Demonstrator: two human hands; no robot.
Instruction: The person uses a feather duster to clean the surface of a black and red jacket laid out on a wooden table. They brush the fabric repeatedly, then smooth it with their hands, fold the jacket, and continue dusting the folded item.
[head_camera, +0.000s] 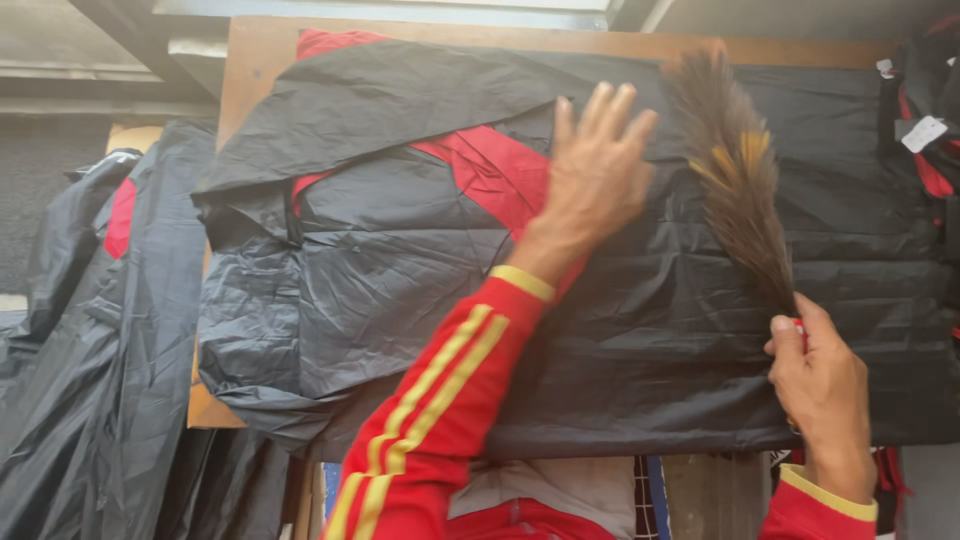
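Observation:
A black and red garment (400, 250) of thin crinkled fabric lies spread over a wooden board (262, 60). My left hand (592, 175) rests flat on the garment near its red panel, fingers spread. My right hand (822, 385) is closed on the handle of a brown bristle brush (735, 170), whose bristles point up and lie against the black fabric on the right. Both arms wear red sleeves with yellow stripes.
More black and red garments (90, 330) hang in a heap at the left, below the board. Another dark garment with a white tag (925, 130) sits at the right edge. A grey wall or ledge runs along the top left.

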